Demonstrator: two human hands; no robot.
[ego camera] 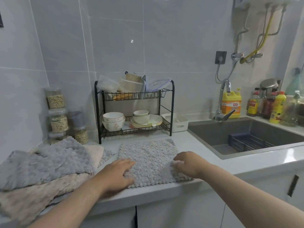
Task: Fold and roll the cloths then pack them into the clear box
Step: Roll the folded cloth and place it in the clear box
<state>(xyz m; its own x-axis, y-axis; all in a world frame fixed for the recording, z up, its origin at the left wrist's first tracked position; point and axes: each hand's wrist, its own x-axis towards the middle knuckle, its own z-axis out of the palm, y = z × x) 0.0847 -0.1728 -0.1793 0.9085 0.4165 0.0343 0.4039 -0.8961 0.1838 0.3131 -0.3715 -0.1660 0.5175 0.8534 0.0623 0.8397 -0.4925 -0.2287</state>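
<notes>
**Hands on a flat grey cloth**

Pile [46, 163] of grey and beige cloths lies at the left end of the desk [202, 142]. Beside it the left hand [117, 174] lies flat, fingers straight and together, pressing the near left edge of the cloth [151, 157], which is spread at the desk's front edge. The right hand [189, 163], fingers curled, pinches the cloth's right edge. Both forearms reach in from below. Sink [246, 134] sits to the right.
</notes>
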